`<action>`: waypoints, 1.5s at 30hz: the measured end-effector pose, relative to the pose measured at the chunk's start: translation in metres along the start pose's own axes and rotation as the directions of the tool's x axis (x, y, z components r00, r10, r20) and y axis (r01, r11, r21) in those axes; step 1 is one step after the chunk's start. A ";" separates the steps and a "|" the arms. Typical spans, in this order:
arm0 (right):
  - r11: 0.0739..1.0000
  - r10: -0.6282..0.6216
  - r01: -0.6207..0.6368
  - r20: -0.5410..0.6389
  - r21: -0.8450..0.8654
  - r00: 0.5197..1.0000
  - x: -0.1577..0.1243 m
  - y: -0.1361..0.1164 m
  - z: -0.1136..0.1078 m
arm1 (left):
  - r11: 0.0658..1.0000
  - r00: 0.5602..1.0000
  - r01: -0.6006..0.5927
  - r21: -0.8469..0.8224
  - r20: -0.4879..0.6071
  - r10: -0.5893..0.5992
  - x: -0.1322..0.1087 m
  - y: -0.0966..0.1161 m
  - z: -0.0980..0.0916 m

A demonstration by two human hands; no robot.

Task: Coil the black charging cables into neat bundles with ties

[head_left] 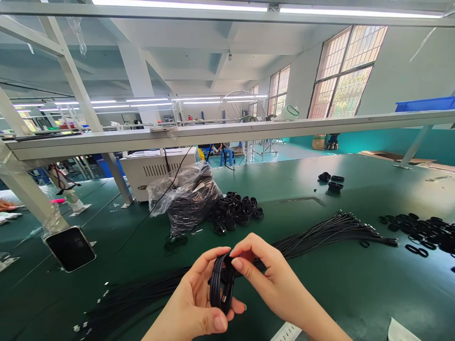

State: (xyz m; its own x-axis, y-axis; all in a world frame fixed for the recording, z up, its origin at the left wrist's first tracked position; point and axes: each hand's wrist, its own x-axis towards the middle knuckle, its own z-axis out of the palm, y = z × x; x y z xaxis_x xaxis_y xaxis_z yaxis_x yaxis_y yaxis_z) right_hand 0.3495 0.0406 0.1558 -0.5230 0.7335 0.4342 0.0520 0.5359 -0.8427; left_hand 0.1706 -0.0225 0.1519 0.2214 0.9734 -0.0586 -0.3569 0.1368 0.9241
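Note:
A black cable wound into a small coil [216,285] is held up over the green table, with a metal plug end showing inside the loop. My left hand [194,293] wraps round the coil from the left, fingers on its top and under it. With thumb and forefinger, my right hand [265,272] pinches the coil's upper right edge. Behind and below both hands lies a long bundle of straight black cables [320,234], stretching from lower left to right. Some of that bundle is hidden by my hands.
Coiled cables [236,210] are heaped beside a clear plastic bag [192,201] of black items. Black rings [423,229] lie at the right, a few coils [334,184] farther back. A phone-like screen [71,248] leans on the left post. A ruler [287,331] lies at the front edge.

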 end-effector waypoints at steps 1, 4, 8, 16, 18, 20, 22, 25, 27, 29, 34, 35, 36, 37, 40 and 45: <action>1.000 0.021 -0.021 -0.023 0.008 1.000 0.000 0.000 0.000 | 1.000 1.000 0.007 0.002 0.008 -0.007 0.000 0.001 0.000; 0.999 0.047 -0.046 -0.031 0.017 0.998 -0.001 0.000 0.000 | 1.000 1.000 0.013 -0.008 0.027 -0.012 -0.002 0.002 0.000; 0.998 0.036 -0.036 -0.005 0.048 0.999 -0.003 -0.002 0.000 | 0.999 1.000 -0.025 -0.028 0.010 0.025 -0.002 0.003 -0.001; 0.998 0.004 -0.007 0.041 0.070 0.999 -0.005 -0.006 0.006 | 0.997 0.997 -0.068 -0.023 0.025 0.069 0.000 -0.003 -0.006; 0.984 0.016 -0.031 0.087 0.176 0.996 -0.005 -0.005 0.011 | 0.996 0.996 -0.086 -0.024 0.034 0.086 0.000 -0.004 -0.007; 0.947 0.044 -0.084 0.133 0.311 0.990 -0.005 -0.005 0.014 | 0.993 0.992 -0.117 -0.021 0.042 0.117 0.001 -0.005 -0.008; 0.914 0.075 -0.130 0.154 0.384 0.985 -0.004 -0.006 0.014 | 0.991 0.989 -0.135 -0.014 0.057 0.135 0.002 -0.006 -0.009; 0.945 0.085 -0.117 0.116 0.305 0.990 -0.003 -0.008 0.010 | 0.989 0.987 -0.149 -0.019 0.059 0.150 0.003 -0.007 -0.011; 0.969 0.093 -0.109 0.079 0.224 0.993 -0.003 -0.009 0.007 | 0.985 0.985 -0.167 -0.032 0.043 0.168 0.003 -0.007 -0.011; 0.954 0.130 -0.155 0.113 0.257 0.985 -0.002 -0.008 0.005 | 0.983 0.983 -0.178 -0.036 0.039 0.180 0.003 -0.007 -0.010; 0.778 0.160 -0.354 0.380 0.519 0.911 0.005 0.004 0.008 | 0.979 0.979 -0.199 -0.046 0.029 0.201 0.003 -0.009 -0.011; 0.769 0.186 -0.385 0.398 0.511 0.899 0.007 0.007 0.008 | 0.978 0.979 -0.201 -0.052 0.022 0.203 0.003 -0.010 -0.012; 0.764 0.219 -0.414 0.405 0.494 0.888 0.008 0.010 0.008 | 0.978 0.979 -0.201 -0.058 0.020 0.202 0.003 -0.011 -0.012; 0.758 0.249 -0.439 0.408 0.482 0.878 0.010 0.012 0.007 | 0.979 0.980 -0.195 -0.065 0.027 0.197 0.003 -0.011 -0.013; 0.701 0.251 -0.473 0.436 0.533 0.864 0.012 0.015 0.006 | 0.982 0.984 -0.160 -0.096 0.065 0.167 0.001 -0.012 -0.014; 0.542 0.209 -0.493 0.459 0.681 0.863 0.013 0.014 0.007 | 0.983 0.985 -0.156 -0.095 0.059 0.162 0.001 -0.011 -0.014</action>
State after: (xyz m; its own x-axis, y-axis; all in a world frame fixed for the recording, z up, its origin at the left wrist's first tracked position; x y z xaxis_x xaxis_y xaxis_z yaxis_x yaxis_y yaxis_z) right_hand 0.3374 0.0548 0.1475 -0.8315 0.5531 0.0526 -0.2931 -0.3563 -0.8872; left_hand 0.1619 -0.0204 0.1358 0.2136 0.9703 0.1139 -0.4716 0.0003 0.8818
